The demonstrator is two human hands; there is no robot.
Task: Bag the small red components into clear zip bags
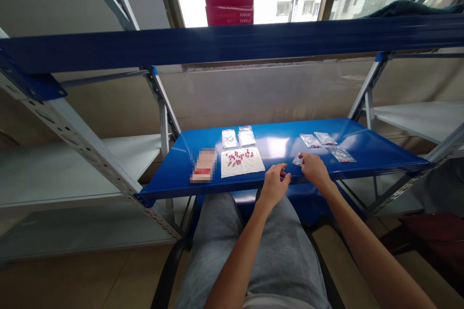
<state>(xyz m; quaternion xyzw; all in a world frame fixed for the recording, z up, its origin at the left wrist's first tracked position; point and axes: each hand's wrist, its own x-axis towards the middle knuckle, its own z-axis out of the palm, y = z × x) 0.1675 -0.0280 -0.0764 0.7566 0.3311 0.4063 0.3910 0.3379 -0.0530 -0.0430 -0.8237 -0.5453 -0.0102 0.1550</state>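
My left hand (pixel 276 184) hovers over the table's front edge, its fingers curled loosely. Small reddish specks show between them, too tiny to make out. To its right, my right hand (pixel 314 169) pinches the edge of a small clear plastic bag (pixel 297 160) at the tabletop. Left of my hands lies a white cloth (pixel 242 169) with many small red bead-like pieces (pixel 235 158) scattered over its upper part. Beyond my right hand rest three filled clear bags, one of them a bag with reddish contents (pixel 342 154).
Two stacks of clear bags (pixel 229 139) lie behind the cloth. A blurred pale packet (pixel 204 165) is at the left. The blue table (pixel 279 130) sits between metal shelf posts, and a blue crossbeam (pixel 232 43) runs above it. My knees are under the front edge.
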